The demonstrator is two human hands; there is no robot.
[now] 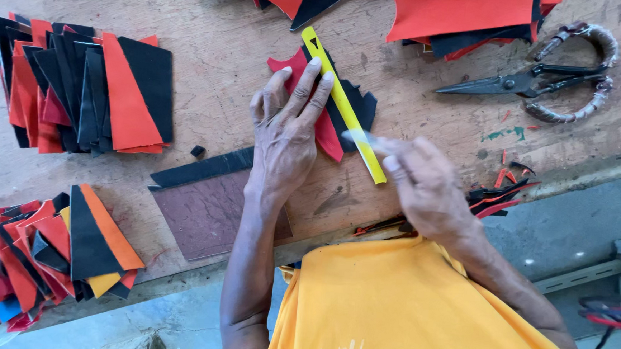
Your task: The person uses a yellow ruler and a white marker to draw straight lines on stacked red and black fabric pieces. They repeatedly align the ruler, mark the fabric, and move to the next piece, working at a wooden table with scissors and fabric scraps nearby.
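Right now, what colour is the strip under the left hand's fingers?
Yellow: the strip shows best in the head view, beside the left hand.

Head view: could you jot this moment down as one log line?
left hand flat on red and black pieces | right hand blurred, at yellow strip | scissors lying apart

A worn wooden table (225, 47) with paint flecks fills most of the view in soft daylight. Below its lower edge lies a grey concrete floor (573, 226), with a grey metal bracket (607, 264) on it.
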